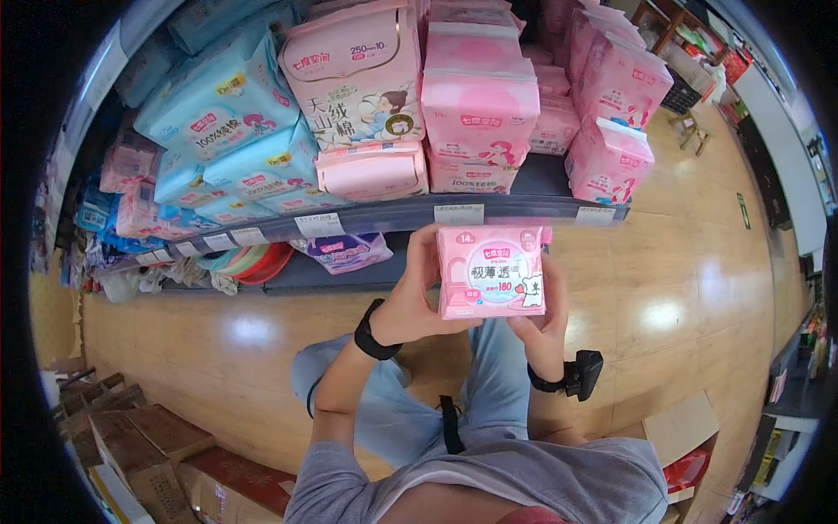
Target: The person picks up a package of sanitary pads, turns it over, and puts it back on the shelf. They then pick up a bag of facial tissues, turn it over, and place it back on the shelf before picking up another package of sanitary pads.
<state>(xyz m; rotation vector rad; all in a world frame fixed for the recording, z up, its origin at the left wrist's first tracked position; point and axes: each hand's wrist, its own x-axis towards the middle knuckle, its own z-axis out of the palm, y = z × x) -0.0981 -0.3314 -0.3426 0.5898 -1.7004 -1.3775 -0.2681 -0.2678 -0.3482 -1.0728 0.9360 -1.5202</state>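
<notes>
Packet (491, 272) in glossy pink wrap, a small white cartoon figure printed on its front, is held up in front of a shelf (393, 217) stacked with blue packs (218, 100) and pink packs (480, 96), above a person's light-blue jeans (499, 375). The left hand (408, 297) curves around one side, its thumb running beneath the lower edge; the right hand (546, 332) bends around the opposite side, thumb set near the lower corner. Each is half curled, clasping the packet, with fingertips behind it out of sight. By its look the packet should weigh little, its block shape kept by a soft, springy filling rather than any stiff wall. The thin film is likely smooth enough to slide under dry fingers, and a hard pinch would probably dent the face or crease the wrap without breaking what is inside. Best purchase appears to lie at the left and right sides, midway up, with palms flat and pressure light and even; the small tab (547, 234) jutting at the upper right corner looks a poor place to pull.
</notes>
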